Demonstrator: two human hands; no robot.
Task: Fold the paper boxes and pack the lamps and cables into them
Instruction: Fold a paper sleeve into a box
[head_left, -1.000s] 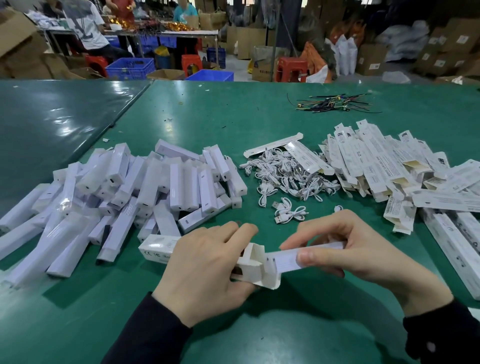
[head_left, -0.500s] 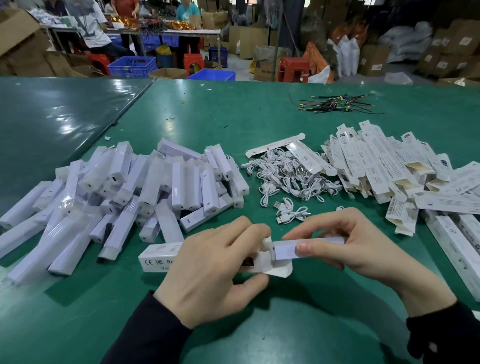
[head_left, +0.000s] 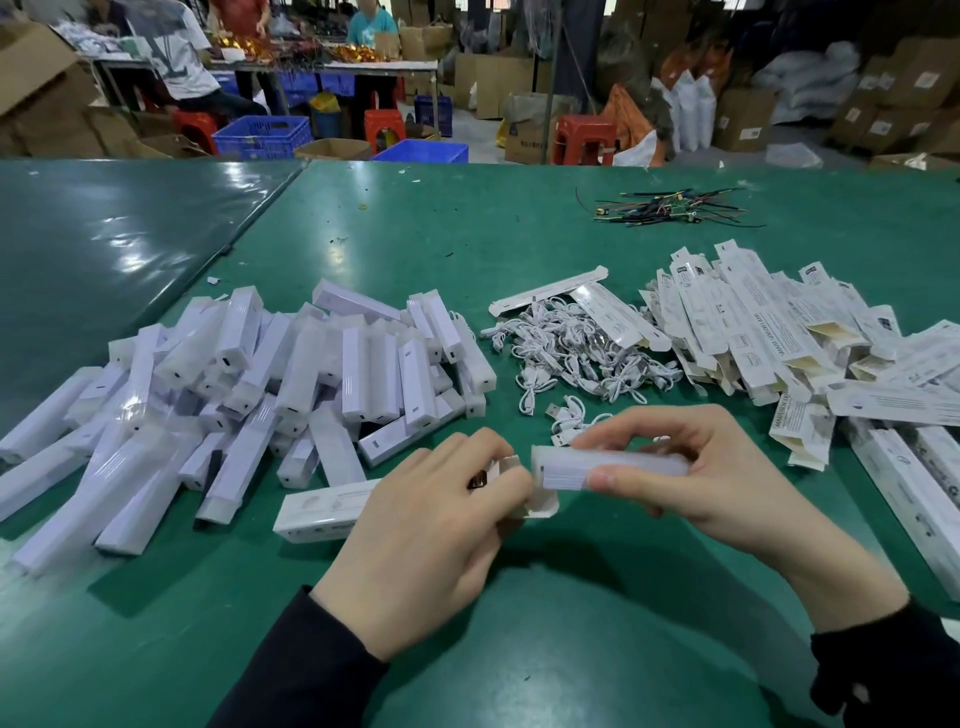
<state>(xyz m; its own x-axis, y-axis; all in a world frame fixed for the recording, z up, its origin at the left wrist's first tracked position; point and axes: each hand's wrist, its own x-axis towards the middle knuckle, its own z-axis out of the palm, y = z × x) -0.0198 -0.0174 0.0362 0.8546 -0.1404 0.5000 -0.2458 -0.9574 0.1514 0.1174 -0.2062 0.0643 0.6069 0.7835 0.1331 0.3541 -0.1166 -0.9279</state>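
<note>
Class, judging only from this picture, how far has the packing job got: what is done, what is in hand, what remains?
Done: one box is folded up, open-ended in the left hand. In hand: the right hand holds a lamp at its mouth, not yet in. Left: the lamp pile, the cables and the flat boxes.

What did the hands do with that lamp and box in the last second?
The right hand has pulled the lamp rightward, so its end now sits just outside the open flaps of the paper box instead of inside them. The left hand still grips the box. The piles on the table have not moved.
</note>
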